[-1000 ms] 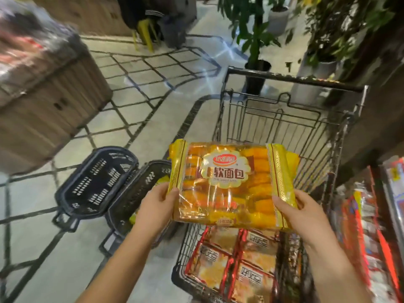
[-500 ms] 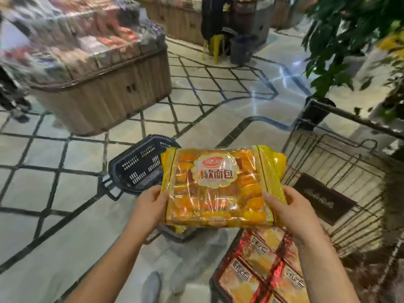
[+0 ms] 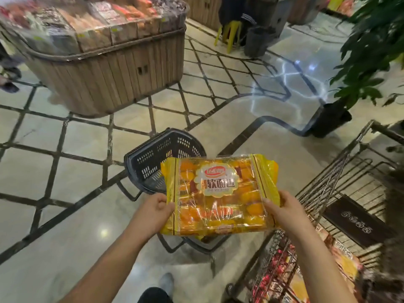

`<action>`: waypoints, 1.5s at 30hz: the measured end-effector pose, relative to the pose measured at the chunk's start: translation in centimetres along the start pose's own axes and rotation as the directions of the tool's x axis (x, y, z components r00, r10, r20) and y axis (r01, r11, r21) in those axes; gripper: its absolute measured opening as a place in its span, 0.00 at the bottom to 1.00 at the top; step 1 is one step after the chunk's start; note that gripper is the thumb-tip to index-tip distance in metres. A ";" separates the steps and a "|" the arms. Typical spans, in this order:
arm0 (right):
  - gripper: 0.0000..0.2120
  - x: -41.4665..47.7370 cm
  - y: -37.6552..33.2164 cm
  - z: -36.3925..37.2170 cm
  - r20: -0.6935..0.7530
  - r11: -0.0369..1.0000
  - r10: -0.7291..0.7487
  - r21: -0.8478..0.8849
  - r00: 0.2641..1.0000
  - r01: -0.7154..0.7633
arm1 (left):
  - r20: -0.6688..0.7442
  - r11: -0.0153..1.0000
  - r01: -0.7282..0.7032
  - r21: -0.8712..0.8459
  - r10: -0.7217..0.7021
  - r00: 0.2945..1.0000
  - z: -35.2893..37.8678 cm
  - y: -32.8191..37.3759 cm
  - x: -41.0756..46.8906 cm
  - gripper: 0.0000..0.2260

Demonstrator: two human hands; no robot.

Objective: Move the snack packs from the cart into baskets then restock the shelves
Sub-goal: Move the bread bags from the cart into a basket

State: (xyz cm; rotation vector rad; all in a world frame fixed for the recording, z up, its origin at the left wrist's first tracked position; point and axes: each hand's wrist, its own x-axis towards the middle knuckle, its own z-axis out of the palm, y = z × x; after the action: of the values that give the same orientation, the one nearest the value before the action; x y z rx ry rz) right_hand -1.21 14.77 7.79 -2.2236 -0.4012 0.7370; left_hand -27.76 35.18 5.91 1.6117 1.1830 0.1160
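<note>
A yellow pack of soft bread (image 3: 220,193) hangs flat above two black plastic baskets on the floor. My left hand (image 3: 153,209) grips its left edge and my right hand (image 3: 284,212) grips its right edge. The far basket (image 3: 157,154) shows its slotted wall beyond the pack. The near basket (image 3: 196,243) is mostly hidden under the pack; only its front rim shows. At the right stands the wire cart (image 3: 341,184), with red and orange snack packs (image 3: 282,274) in its near end.
A wooden display bin (image 3: 113,68) heaped with wrapped goods stands at the far left. A potted plant in a black pot (image 3: 330,119) stands beyond the cart. A yellow stool (image 3: 229,33) and a grey bin (image 3: 256,41) stand far back. My shoe (image 3: 166,283) is near the bottom.
I have carried the bread pack leftward from above the cart to above the baskets. The view has swung left, so the cart now lies at the right edge.
</note>
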 end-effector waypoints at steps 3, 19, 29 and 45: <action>0.16 0.7 -0.1 0.5 -0.013 1.000 0.018 -0.023 1.000 -0.018 | 0.061 0.996 0.045 -0.080 -0.040 0.997 0.2 -1.3 1.9 0.10; 0.25 15.3 1.8 2.1 0.091 0.982 0.094 -0.170 0.991 -0.078 | 0.137 0.952 0.305 0.009 -0.303 0.943 7.3 -3.4 14.2 0.12; 0.24 29.0 9.8 9.6 0.167 0.913 0.054 -0.408 0.984 0.019 | 0.101 0.781 0.623 -0.030 -0.618 0.780 18.4 -13.1 23.8 0.10; 0.19 43.1 27.8 24.7 0.273 0.899 0.082 -0.436 0.959 0.047 | 0.340 0.482 0.805 -0.346 -0.735 0.586 30.9 -27.2 34.4 0.05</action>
State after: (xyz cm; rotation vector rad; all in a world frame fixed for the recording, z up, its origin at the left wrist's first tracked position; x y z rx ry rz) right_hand 19.02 30.84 -42.91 -2.5449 -0.7548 1.0696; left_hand -8.85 37.01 -44.19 0.5209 1.5247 -0.2920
